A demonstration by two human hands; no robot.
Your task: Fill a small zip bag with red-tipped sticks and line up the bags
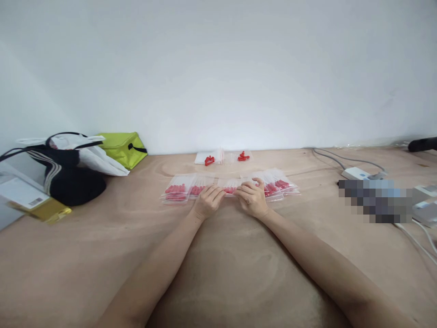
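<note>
The table (102, 255) was matt, pale wood. The bags (191, 187) were clear glossy plastic, and the green pouch (119, 148) looked like smooth cloth.

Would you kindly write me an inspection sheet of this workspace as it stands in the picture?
Surface: wooden tabletop, bare in the foreground.
Job's things: row of clear bags of red pieces across the middle; two more small bags near the wall, with loose red pieces by them.
Clutter: black-and-white bag, lime-green pouch and yellow box at the left.
Hands: left hand and right hand both rest on the middle bags, fingers curled; grip cannot be told.
Cables: grey cables run to a white adapter at the right; white cables at the right edge.
Surroundings: plain white wall; blurred patch at the right.
</note>
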